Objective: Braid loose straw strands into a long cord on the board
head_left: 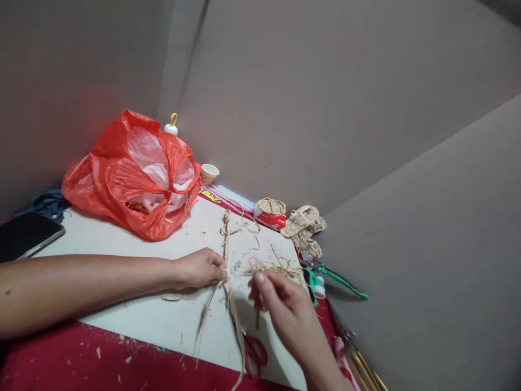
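Observation:
My left hand (201, 267) is closed in a pinch around a braided straw cord (227, 239). The cord's upper part lies knotted on the white board, and its long loose strands fan out below my fingers. To the right, my right hand (285, 307) is raised over the board with its fingers curled. A short brown strip of straw (258, 320) hangs from under those fingers. Behind this hand lies a small heap of straw scraps (280, 269). Red-handled scissors (255, 355) rest near the board's front edge, their blades partly covered by the strands.
The white board (134, 312) sits on a red cloth (101, 358). A red plastic bag (118, 168) stands at back left, a phone (28, 236) at far left. A paper cup (209, 172), coiled straw cord (303, 222) and green-handled pliers (342, 282) line the wall side.

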Demonstrator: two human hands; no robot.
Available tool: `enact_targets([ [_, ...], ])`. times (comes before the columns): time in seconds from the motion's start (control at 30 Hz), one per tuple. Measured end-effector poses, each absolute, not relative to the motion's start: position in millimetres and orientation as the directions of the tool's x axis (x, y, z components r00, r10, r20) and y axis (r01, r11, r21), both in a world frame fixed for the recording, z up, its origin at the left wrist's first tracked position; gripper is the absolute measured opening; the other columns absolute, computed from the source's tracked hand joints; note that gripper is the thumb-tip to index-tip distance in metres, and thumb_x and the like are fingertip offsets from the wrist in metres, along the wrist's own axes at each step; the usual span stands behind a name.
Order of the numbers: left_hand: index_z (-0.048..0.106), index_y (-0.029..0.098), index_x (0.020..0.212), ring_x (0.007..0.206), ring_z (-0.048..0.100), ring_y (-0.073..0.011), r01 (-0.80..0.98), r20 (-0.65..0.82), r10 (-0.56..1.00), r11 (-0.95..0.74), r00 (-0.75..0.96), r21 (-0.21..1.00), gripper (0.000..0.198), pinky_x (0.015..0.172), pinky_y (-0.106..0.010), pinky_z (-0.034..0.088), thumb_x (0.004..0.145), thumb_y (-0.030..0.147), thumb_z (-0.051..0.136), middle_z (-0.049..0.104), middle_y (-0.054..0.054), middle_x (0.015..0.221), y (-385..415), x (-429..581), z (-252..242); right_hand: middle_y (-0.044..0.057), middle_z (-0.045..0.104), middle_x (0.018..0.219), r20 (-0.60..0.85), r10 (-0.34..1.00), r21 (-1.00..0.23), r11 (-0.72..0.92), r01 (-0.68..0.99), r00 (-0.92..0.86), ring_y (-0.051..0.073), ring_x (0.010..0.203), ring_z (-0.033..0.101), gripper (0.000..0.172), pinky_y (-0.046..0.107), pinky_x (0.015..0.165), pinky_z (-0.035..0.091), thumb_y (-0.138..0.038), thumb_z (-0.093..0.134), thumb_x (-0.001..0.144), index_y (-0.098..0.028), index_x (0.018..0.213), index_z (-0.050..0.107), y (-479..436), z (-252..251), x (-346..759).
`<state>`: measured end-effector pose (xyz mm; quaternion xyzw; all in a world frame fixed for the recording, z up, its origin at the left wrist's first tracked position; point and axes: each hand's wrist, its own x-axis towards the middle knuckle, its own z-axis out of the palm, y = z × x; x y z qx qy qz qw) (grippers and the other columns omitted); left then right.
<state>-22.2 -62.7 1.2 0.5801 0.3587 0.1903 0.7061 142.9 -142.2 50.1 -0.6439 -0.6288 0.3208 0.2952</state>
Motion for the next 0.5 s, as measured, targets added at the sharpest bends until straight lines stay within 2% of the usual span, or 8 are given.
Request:
enact_targets([
  [0.07, 0.045, 0.018, 0.061, 0.038, 0.023, -0.0055, 0.121, -0.278, 0.663, 0.274, 0.695, 0.954, 0.022, 0.042, -0.024, 0.012, 0.069, 0.035, 0.056, 0.034, 0.009, 0.042, -62.5, -22.9, 2.6, 0.004, 0.059, 0.067, -0.016, 0.999, -0.824, -0.038, 0.565, 0.044, 0.015, 0.062, 0.053, 0.034, 0.024, 0.056, 0.039, -0.049, 0.049, 0.083, -0.017, 0.076, 0.059, -125.1, 40.6, 145.6],
  [0.13, 0.046, 0.017, 0.062, 0.038, 0.023, -0.0054, 0.085, -0.255, 0.65, 0.281, 0.716, 0.956, 0.023, 0.042, -0.024, 0.013, 0.071, 0.037, 0.056, 0.035, 0.009, 0.042, -62.1, -23.6, 3.0, 0.003, 0.058, 0.067, -0.155, 0.985, -0.878, -0.105, 0.468, -0.07, 0.013, 0.06, 0.052, 0.033, 0.023, 0.053, 0.039, -0.048, 0.049, 0.083, -0.017, 0.077, 0.058, -113.2, 26.4, 141.8],
  [0.17, 0.046, 0.017, 0.062, 0.039, 0.023, -0.0053, 0.073, -0.244, 0.649, 0.278, 0.72, 0.958, 0.023, 0.042, -0.023, 0.013, 0.071, 0.037, 0.056, 0.035, 0.009, 0.043, -61.7, -24.0, 2.9, 0.0, 0.055, 0.061, -0.239, 0.963, -0.895, -0.17, 0.412, -0.121, 0.011, 0.052, 0.048, 0.034, 0.021, 0.047, 0.035, -0.049, 0.048, 0.083, -0.017, 0.075, 0.056, -109.8, 19.6, 138.8],
  [0.23, 0.048, 0.017, 0.062, 0.04, 0.023, -0.0051, 0.078, -0.23, 0.646, 0.255, 0.728, 0.964, 0.023, 0.043, -0.023, 0.013, 0.071, 0.036, 0.056, 0.035, 0.008, 0.043, -60.3, -24.9, 2.2, -0.006, 0.04, 0.048, -0.361, 0.914, -0.903, -0.295, 0.312, -0.184, 0.006, 0.038, 0.03, 0.037, 0.019, 0.037, 0.022, -0.051, 0.045, 0.084, -0.017, 0.072, 0.053, -107.2, 9.7, 133.6],
  [0.3, 0.047, 0.016, 0.062, 0.04, 0.022, -0.0052, 0.11, -0.235, 0.634, 0.23, 0.737, 0.967, 0.023, 0.044, -0.024, 0.013, 0.071, 0.036, 0.055, 0.033, 0.009, 0.044, -58.1, -25.6, 1.2, -0.01, 0.027, 0.044, -0.42, 0.883, -0.897, -0.369, 0.243, -0.211, 0.004, 0.036, 0.017, 0.038, 0.019, 0.035, 0.011, -0.052, 0.046, 0.083, -0.017, 0.067, 0.049, -106.7, 5.5, 132.5],
  [0.5, 0.046, 0.016, 0.06, 0.05, 0.03, -0.0067, 0.203, -0.154, 0.644, -0.001, 0.749, 0.979, 0.016, 0.049, -0.021, 0.022, 0.07, 0.028, 0.051, 0.037, 0.007, 0.052, -51.9, -28.3, 1.8, -0.01, 0.028, 0.043, -0.453, 0.85, -0.891, -0.445, 0.095, -0.269, 0.004, 0.034, 0.015, 0.037, 0.02, 0.034, 0.008, -0.045, 0.052, 0.081, -0.019, 0.058, 0.039, -103.6, 4.3, 138.5],
])
